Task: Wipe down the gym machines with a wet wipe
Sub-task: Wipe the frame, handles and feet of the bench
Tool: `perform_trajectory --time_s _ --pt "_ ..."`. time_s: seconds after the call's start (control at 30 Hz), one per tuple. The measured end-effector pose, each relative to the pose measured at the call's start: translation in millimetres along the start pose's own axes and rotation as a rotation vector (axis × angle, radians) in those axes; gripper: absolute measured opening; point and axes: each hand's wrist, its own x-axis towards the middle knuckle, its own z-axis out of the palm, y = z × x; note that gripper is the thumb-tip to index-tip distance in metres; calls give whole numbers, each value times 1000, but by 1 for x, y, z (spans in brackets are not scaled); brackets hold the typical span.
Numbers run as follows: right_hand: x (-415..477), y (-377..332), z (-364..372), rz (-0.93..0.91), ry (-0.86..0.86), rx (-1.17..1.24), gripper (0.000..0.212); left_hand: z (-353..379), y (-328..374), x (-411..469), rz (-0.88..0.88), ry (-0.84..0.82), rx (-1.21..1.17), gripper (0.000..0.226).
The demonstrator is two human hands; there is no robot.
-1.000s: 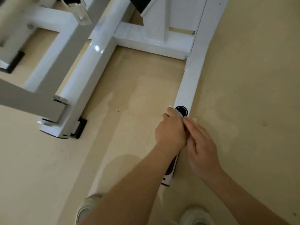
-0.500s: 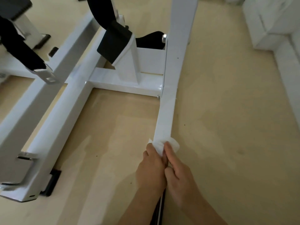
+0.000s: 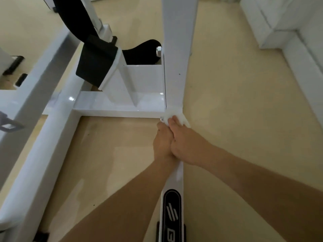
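Note:
A white gym machine frame [image 3: 120, 106] lies low over the beige floor. Its long base bar [image 3: 174, 179] runs from the bottom of the view up to a tall white upright [image 3: 176, 49]. A white wet wipe [image 3: 176, 117] is pressed onto the bar where a cross bar meets it. My left hand [image 3: 162, 142] and my right hand [image 3: 187, 145] sit side by side on the bar, both pinching the wipe, fingertips forward. A black oval logo label [image 3: 172, 215] marks the bar near me.
Black padded parts [image 3: 94, 65] of the machine stand left of the upright. A second long white bar [image 3: 38, 154] runs along the left. White blocks or steps [image 3: 279, 28] line the right side. Beige floor [image 3: 244, 119] lies between them.
Both hands slid the wipe forward along the base bar, from near the round black label up to the cross-bar joint. The view shifted forward with them.

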Motion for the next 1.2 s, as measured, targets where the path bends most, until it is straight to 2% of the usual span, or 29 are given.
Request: perform_trajectory --time_s 0.07,0.17,0.23,0.33,0.47,0.57,0.63,0.77,0.83,0.93,1.07,1.13,1.2 --pt "12 3 -7 15 -82 -160 60 -11 -6 3 113 -43 81 14" --pt "40 4 -5 5 -151 -310 64 -49 -15 21 253 -125 417 13" --pt "49 -2 7 84 -77 -290 74 -75 -18 39 299 -136 523 23" --pt "40 -15 35 155 122 -262 79 -94 -13 62 304 -87 431 13" --pt "20 -10 66 175 415 -25 79 -95 4 72 424 -156 341 16" --pt "11 -3 83 137 572 36 76 -92 0 86 551 -69 437 22" --pt "9 -5 87 89 606 -4 73 -90 -4 101 626 -24 552 24" --pt "12 -3 89 137 628 -40 71 -68 -42 99 707 -160 928 49" --pt "12 -3 91 151 617 -68 69 -59 -62 85 765 -152 1116 58" --pt "14 -2 91 154 610 -104 67 -65 -71 87 812 -88 1270 66" --pt "14 -1 92 152 609 -111 67 -93 -65 102 705 0 1385 81" --pt "14 -2 93 158 617 -117 66 -88 -55 98 662 -16 1363 83" --pt "14 -3 94 162 637 -121 66 -70 -41 83 627 -107 1294 78"
